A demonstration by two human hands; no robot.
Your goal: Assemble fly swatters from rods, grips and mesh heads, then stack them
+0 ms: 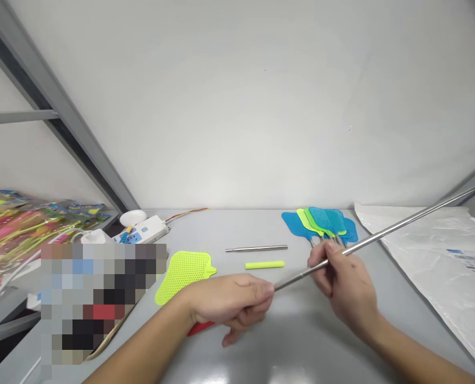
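A long, thin telescopic metal rod (397, 228), drawn out, slants from my hands up to the right edge of the view. Its near end is pinched by my left hand (241, 298), fingers closed. Further along, my right hand (347, 282) grips the same rod between thumb and fingers. Left of my left hand lies a yellow-green perforated fly swatter head (185, 269). Beyond the hands are a short metal rod (257, 248) and a yellow-green plastic handle (265, 265). Under my left wrist shows part of a red object (200, 327), mostly hidden.
Several blue and green fly swatters (325, 221) are piled behind my right hand. White plastic sheeting (433, 256) covers the right side. A power strip (145, 229), cables and a round white object (133, 217) sit at back left. Colourful packaged goods (29, 229) lie far left, near a pixelated area.
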